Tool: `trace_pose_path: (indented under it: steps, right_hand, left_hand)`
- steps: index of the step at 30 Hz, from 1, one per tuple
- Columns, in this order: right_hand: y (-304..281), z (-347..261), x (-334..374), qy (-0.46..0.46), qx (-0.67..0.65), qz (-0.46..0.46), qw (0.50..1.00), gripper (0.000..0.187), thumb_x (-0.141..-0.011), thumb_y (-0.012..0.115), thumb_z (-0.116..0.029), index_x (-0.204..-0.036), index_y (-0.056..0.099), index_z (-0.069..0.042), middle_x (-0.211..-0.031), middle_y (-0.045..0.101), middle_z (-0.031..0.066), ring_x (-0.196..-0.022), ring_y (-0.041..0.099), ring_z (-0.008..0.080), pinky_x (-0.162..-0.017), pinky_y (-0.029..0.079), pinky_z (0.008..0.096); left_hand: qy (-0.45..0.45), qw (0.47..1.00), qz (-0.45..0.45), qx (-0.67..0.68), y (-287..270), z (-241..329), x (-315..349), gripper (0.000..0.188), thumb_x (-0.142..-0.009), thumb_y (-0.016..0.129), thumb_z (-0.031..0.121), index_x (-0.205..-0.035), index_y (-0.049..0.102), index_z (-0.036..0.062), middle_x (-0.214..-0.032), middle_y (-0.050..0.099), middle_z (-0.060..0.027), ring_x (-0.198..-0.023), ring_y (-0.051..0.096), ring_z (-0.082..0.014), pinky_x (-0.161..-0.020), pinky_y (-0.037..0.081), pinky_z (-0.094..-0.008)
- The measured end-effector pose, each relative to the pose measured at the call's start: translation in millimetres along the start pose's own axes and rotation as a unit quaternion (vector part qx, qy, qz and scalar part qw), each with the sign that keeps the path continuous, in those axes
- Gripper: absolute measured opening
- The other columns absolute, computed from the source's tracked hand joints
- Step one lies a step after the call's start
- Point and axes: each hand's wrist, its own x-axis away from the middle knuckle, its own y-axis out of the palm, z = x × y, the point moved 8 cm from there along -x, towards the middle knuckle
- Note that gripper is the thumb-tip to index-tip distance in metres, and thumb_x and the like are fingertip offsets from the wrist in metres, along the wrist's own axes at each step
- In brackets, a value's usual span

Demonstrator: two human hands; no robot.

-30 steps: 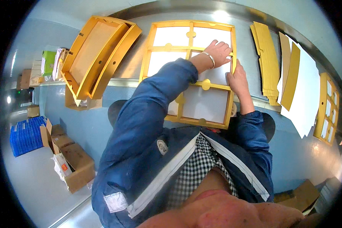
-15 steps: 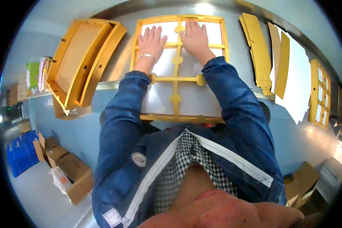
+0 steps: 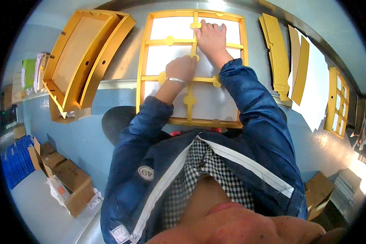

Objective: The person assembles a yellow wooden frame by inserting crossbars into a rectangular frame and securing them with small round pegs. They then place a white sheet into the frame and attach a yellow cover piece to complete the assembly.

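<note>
A shallow yellow box (image 3: 245,30) with white bottoms in its compartments lies before me. Yellow strips with round tabs cross inside it: a long lengthwise divider (image 3: 189,100) and two cross strips, the upper cross strip (image 3: 169,40) among them. My left hand (image 3: 181,69) is closed at the lengthwise divider, fingertips bunched at a round tab between the cross strips; part of the tab is hidden. Over the far right compartment rests my right hand (image 3: 212,41), its fingers bent but apart and its thumb beside the divider.
Two empty-looking yellow trays (image 3: 75,61) lean together at the left. To the right are folded yellow card pieces (image 3: 275,61), white sheets (image 3: 315,81) and another divided yellow box (image 3: 332,97). Cardboard cartons (image 3: 71,181) and a blue stack (image 3: 18,160) stand lower left.
My left hand has left the far left compartment, moving nearer and rightward to the lengthwise divider, and its fingers have closed. My right hand's fingers have bent. The view has shifted slightly.
</note>
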Motion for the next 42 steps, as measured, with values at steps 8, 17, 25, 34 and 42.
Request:
trace_pose_path:
  steps: [8, 17, 25, 34, 42]
  right_hand:
    - [-1.0, -2.0, -1.9, 0.032, -0.005, -0.067, 0.997, 0.051, -0.100, 0.040, -0.039, -0.134, 0.058, -0.006, -0.116, 0.069, 0.0135, -0.107, 0.064, 0.0337, -0.106, 0.034, 0.0593]
    - [12.5, 30.3, -30.0, 0.143, -0.157, -0.139, 0.967, 0.050, -0.099, 0.044, -0.044, -0.116, 0.065, -0.002, -0.115, 0.067, 0.0176, -0.112, 0.059, 0.0393, -0.095, 0.042, 0.0581]
    - [54.2, -2.7, -47.5, 0.222, -0.273, 0.088, 0.932, 0.062, -0.096, 0.057, -0.034, -0.137, 0.044, 0.012, -0.143, 0.046, 0.0272, -0.131, 0.043, 0.0434, -0.114, 0.030, 0.0500]
    - [41.5, -13.3, -46.9, 0.244, -0.268, 0.044, 0.931, 0.060, -0.096, 0.059, -0.036, -0.140, 0.047, 0.004, -0.144, 0.046, 0.0249, -0.133, 0.043, 0.0406, -0.113, 0.034, 0.0501]
    - [-49.7, 18.5, -4.4, 0.100, -0.389, -0.103, 0.910, 0.057, -0.096, 0.063, -0.042, -0.136, 0.055, -0.003, -0.127, 0.061, 0.0181, -0.115, 0.060, 0.0333, -0.095, 0.050, 0.0429]
  left_hand:
    - [-0.029, 0.999, 0.041, 0.004, 5.0, -4.0, 10.9, 0.049, -0.096, 0.056, 0.051, -0.093, 0.062, 0.0024, -0.081, 0.071, -0.0213, -0.079, 0.070, -0.0404, -0.072, 0.053, -0.0492]
    - [0.147, 0.980, 0.085, -0.103, -16.6, 10.3, 39.9, 0.038, -0.097, 0.056, 0.039, -0.083, 0.065, 0.0045, -0.080, 0.069, -0.0157, -0.081, 0.065, -0.0344, -0.076, 0.048, -0.0467]
    - [0.173, 0.973, 0.119, -0.096, 2.7, 27.3, 40.8, 0.023, -0.092, 0.062, 0.029, -0.084, 0.065, 0.0079, -0.080, 0.066, -0.0092, -0.082, 0.062, -0.0303, -0.081, 0.043, -0.0450]
    - [0.142, 0.975, 0.142, -0.094, 18.6, 15.4, 43.5, 0.019, -0.088, 0.063, 0.029, -0.082, 0.069, 0.0122, -0.084, 0.067, -0.0080, -0.089, 0.061, -0.0279, -0.082, 0.042, -0.0444]
    - [0.154, 0.956, 0.251, 0.006, -48.6, -28.5, 93.5, 0.034, -0.084, 0.070, 0.018, -0.115, 0.062, 0.0056, -0.115, 0.063, -0.0159, -0.111, 0.057, -0.0354, -0.097, 0.040, -0.0485]
